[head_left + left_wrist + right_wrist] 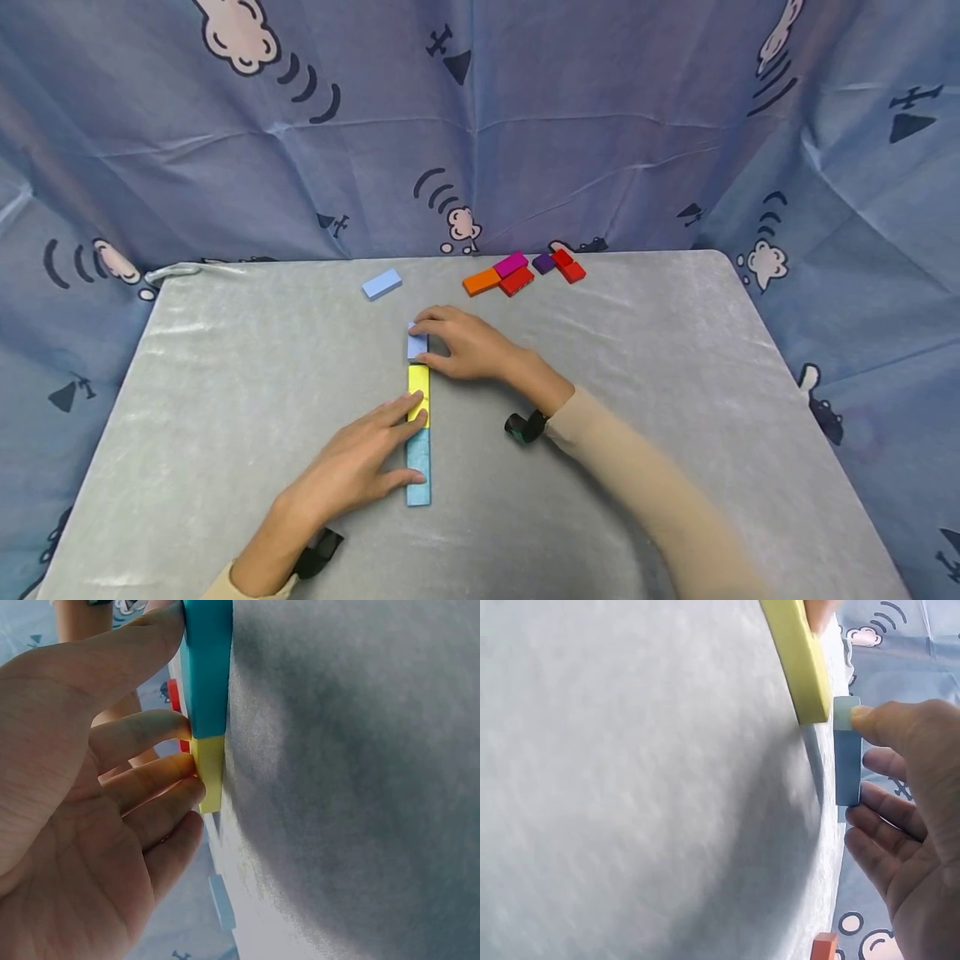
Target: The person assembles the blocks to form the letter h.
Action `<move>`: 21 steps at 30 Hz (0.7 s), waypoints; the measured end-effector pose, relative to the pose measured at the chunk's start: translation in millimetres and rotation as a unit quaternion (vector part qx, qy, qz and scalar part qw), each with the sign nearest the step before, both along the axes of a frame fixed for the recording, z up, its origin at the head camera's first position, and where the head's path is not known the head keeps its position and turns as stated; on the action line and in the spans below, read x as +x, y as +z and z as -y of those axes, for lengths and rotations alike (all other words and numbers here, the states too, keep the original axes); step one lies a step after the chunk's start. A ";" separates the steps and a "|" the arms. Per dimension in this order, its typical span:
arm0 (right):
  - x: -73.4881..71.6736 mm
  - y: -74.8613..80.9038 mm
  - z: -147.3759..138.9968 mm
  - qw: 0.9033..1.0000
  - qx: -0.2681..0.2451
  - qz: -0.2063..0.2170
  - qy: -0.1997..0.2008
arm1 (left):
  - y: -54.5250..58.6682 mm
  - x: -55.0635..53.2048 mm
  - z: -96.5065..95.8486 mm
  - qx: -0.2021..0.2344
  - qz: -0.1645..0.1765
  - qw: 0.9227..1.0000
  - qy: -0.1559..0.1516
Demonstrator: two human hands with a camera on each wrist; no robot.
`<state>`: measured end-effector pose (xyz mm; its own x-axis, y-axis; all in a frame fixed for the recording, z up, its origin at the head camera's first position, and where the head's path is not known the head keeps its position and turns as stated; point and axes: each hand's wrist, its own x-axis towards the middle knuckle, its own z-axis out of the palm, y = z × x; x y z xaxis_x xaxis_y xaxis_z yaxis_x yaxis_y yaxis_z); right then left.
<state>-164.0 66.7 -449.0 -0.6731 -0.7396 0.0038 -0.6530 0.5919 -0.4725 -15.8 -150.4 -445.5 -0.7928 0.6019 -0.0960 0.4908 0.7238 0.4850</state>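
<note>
A yellow block [419, 379] and a teal block [418, 493] lie end to end in a straight line on the table. My left hand [348, 467] rests along their left side, with fingertips on the yellow block and the thumb on the teal one. Those fingers are fairly straight in the left wrist view. Beyond the yellow block's far end, my right hand [472, 346] pinches a light blue block [847, 761] between thumb and fingers. It is lined up with the row, a thin gap apart from the yellow block; whether it touches the table I cannot tell.
Another light blue block [382, 284] lies at the back left. Near the back edge sit an orange block [482, 282], a magenta block [512, 264], a purple block [543, 263] and several red blocks [517, 282]. A patterned curtain [375, 167] hangs behind the grey table [225, 375].
</note>
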 end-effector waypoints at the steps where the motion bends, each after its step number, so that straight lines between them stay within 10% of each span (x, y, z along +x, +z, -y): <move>1: 1.0 -1.3 0.4 1.000 0.000 0.000 0.001 | -0.2 0.1 0.2 0.000 -0.002 1.000 0.000; 15: 14.8 -12.9 -4.5 0.998 -0.028 0.015 -0.045 | 0.3 -1.0 1.5 0.001 -0.007 1.000 -0.001; 21: 50.2 -12.5 -20.1 0.989 -0.077 0.033 -0.122 | -8.7 6.3 -2.0 0.009 0.025 0.999 0.018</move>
<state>-113.7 86.7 -461.5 -0.8339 -0.5493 0.0542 -0.4650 0.6460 -0.6053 -9.5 -148.4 -454.2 -0.8090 0.5742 -0.1258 0.4387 0.7322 0.5210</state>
